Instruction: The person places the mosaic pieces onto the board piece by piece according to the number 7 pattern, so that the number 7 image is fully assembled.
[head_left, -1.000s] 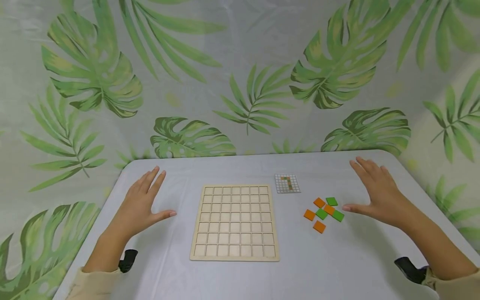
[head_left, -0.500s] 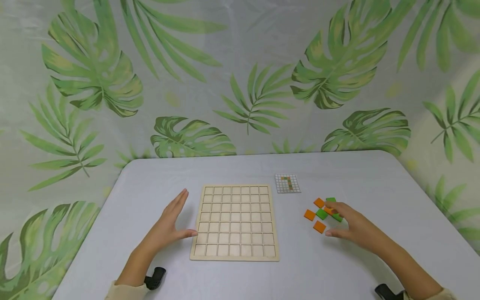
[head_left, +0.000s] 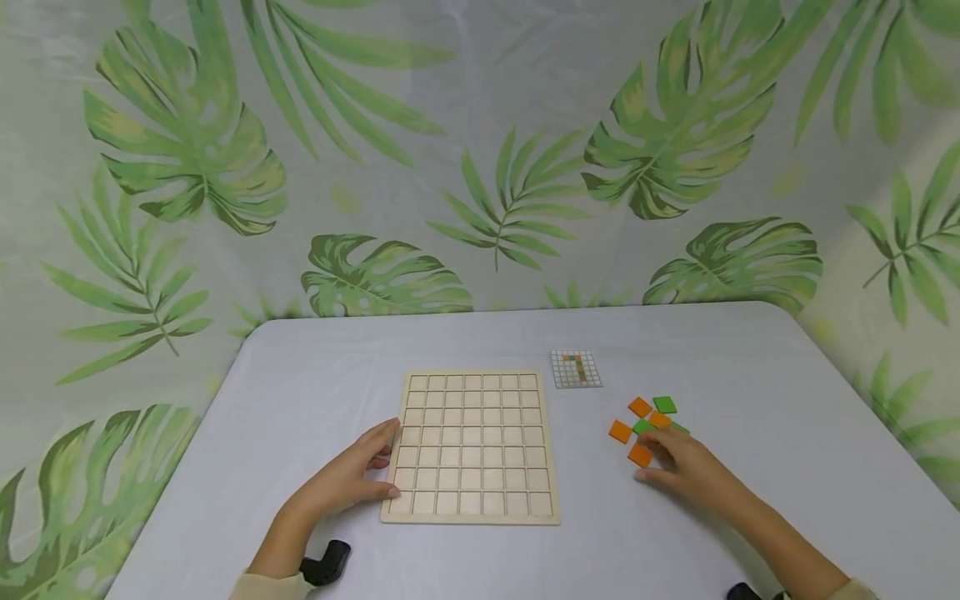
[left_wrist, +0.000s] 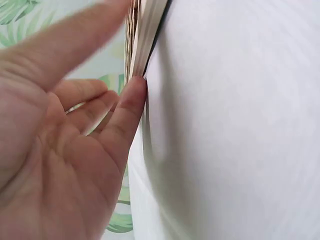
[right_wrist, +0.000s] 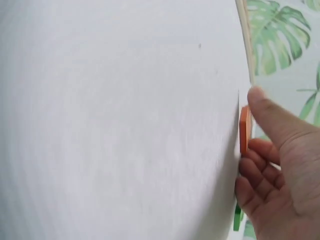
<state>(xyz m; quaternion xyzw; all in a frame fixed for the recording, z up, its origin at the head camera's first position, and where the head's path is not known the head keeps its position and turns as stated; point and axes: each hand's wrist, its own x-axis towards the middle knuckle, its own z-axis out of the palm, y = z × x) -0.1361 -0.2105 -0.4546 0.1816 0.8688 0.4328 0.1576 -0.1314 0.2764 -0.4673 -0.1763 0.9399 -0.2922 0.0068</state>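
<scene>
My left hand (head_left: 337,486) is at the left edge of a square wooden grid board (head_left: 470,456), its thumb over the near left rim. In the left wrist view the little finger meets the board's side (left_wrist: 146,47). My right hand (head_left: 693,468) is low over the small square tiles, thumb and fingertips on either side of the nearest orange tile (head_left: 640,455). The right wrist view shows this orange tile (right_wrist: 244,129) on the cloth between the spread thumb and the bent fingers. Green tiles, one being (head_left: 642,427), lie partly hidden under that hand.
Other orange tiles, such as the leftmost orange tile (head_left: 620,431), and a far green tile (head_left: 664,404) lie close by. Behind them is a small pattern card (head_left: 576,368) with a coloured grid. White cloth (head_left: 480,567) covers the table; a leaf-print curtain (head_left: 495,167) hangs behind.
Both hands have come inward and down from above the table's sides. The left has reached the board's left edge, the right the nearest orange tile. Board and tiles stay in place.
</scene>
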